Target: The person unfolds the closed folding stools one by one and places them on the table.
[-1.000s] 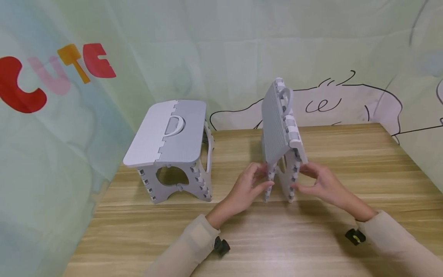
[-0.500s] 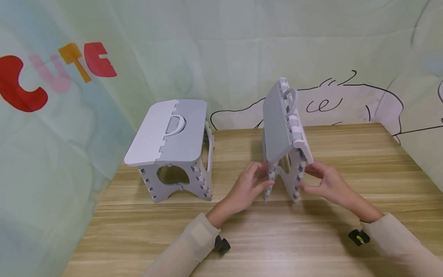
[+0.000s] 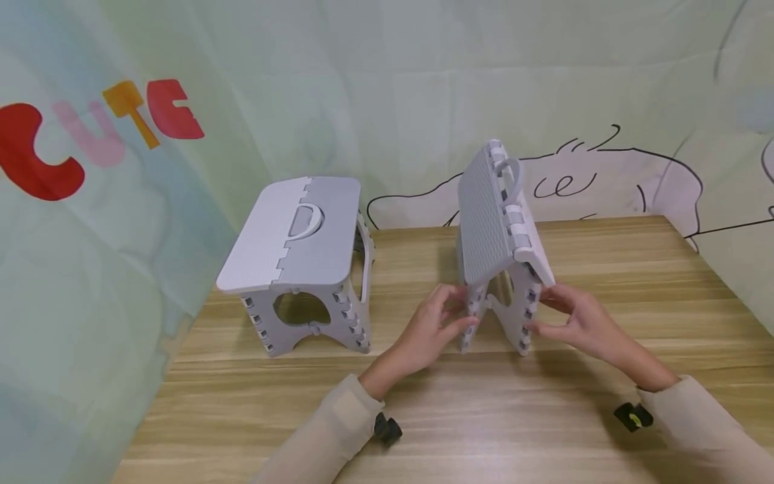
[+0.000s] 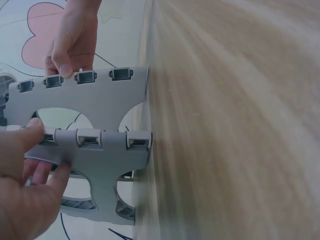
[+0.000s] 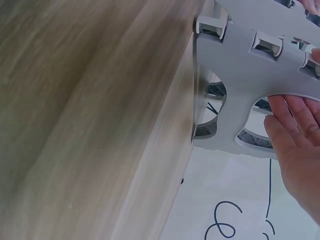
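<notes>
A grey folding stool [image 3: 484, 222] stands half unfolded on the table, its two top halves sloping like a roof and its carry handle [image 3: 514, 181] up at the ridge. My left hand [image 3: 432, 326] grips the left leg panel, thumb on the hinged front edge and fingers behind it. On the other side my right hand [image 3: 577, 326] holds the right leg panel [image 5: 235, 75]. In the right wrist view its fingers [image 5: 295, 115] reach into the panel's cutout. Between the leg panels, the linking end piece [image 4: 85, 97] is partly folded.
A second grey folding stool [image 3: 326, 255], fully unfolded with a flat top, stands to the left on the wooden table [image 3: 459, 417]. A printed cloth backdrop [image 3: 411, 107] hangs behind and along the left, close to the table's back edge.
My right hand has moved to the right with the right leg panel, spreading the stool's legs and widening its roof shape. My left hand stays in place on the left panel.
</notes>
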`<move>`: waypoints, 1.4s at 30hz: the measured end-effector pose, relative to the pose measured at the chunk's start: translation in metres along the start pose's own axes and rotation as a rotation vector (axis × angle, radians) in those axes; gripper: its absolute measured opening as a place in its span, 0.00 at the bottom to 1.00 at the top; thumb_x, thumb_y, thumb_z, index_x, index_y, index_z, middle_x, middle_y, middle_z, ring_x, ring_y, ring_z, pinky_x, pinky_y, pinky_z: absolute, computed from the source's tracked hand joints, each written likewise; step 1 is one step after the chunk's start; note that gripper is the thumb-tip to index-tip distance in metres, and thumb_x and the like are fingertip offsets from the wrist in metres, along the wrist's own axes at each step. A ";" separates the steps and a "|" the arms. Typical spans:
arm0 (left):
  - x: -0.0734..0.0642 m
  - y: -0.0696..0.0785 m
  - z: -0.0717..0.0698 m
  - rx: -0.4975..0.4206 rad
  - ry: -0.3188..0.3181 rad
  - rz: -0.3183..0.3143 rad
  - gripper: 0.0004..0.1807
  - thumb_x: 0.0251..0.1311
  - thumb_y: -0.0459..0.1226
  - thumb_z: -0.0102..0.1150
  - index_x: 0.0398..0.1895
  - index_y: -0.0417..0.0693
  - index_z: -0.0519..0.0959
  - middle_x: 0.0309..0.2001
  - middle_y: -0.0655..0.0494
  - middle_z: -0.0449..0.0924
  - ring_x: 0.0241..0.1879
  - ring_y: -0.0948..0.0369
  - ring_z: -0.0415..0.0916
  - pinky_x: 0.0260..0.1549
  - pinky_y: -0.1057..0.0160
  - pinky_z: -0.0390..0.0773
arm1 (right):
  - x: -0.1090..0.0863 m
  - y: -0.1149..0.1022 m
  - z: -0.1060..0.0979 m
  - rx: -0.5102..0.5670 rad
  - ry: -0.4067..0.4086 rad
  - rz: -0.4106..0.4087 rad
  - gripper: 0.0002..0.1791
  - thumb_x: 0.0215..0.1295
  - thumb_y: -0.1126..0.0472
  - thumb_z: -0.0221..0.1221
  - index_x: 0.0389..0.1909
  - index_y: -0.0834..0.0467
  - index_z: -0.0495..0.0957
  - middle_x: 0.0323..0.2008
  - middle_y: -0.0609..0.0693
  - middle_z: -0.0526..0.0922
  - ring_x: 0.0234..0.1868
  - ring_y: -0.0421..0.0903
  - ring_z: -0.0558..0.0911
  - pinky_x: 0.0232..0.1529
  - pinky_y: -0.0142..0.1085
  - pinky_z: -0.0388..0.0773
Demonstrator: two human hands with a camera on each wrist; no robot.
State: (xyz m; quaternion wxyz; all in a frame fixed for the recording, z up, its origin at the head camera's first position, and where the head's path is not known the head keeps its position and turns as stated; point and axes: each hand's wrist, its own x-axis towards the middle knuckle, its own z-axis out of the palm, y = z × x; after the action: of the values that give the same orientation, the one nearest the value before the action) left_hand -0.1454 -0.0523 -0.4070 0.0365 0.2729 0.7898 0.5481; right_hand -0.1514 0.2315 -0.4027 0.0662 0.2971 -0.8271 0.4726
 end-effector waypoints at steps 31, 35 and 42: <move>0.003 0.001 -0.002 0.037 -0.009 0.015 0.20 0.67 0.35 0.61 0.58 0.38 0.68 0.58 0.47 0.70 0.61 0.54 0.71 0.60 0.63 0.73 | -0.009 0.011 -0.016 0.027 0.003 -0.018 0.29 0.46 0.80 0.71 0.53 0.73 0.76 0.47 0.68 0.82 0.53 0.28 0.77 0.54 0.23 0.73; 0.004 0.001 -0.002 0.036 -0.011 0.017 0.20 0.67 0.35 0.61 0.58 0.38 0.68 0.59 0.46 0.70 0.62 0.54 0.71 0.60 0.64 0.73 | -0.011 0.011 -0.018 0.010 0.005 0.001 0.28 0.47 0.79 0.71 0.53 0.72 0.76 0.48 0.63 0.82 0.53 0.27 0.76 0.54 0.22 0.73; 0.004 0.001 -0.003 0.044 -0.014 0.019 0.20 0.67 0.34 0.61 0.57 0.37 0.68 0.58 0.45 0.70 0.61 0.53 0.71 0.59 0.66 0.74 | -0.013 0.010 -0.021 -0.022 0.003 0.047 0.28 0.49 0.77 0.71 0.53 0.71 0.75 0.49 0.60 0.82 0.53 0.25 0.75 0.53 0.21 0.72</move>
State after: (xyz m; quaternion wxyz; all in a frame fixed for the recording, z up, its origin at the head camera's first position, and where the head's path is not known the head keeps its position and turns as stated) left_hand -0.1498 -0.0524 -0.4038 0.0311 0.2849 0.7988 0.5290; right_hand -0.1497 0.2581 -0.4037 0.0593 0.2761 -0.8388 0.4654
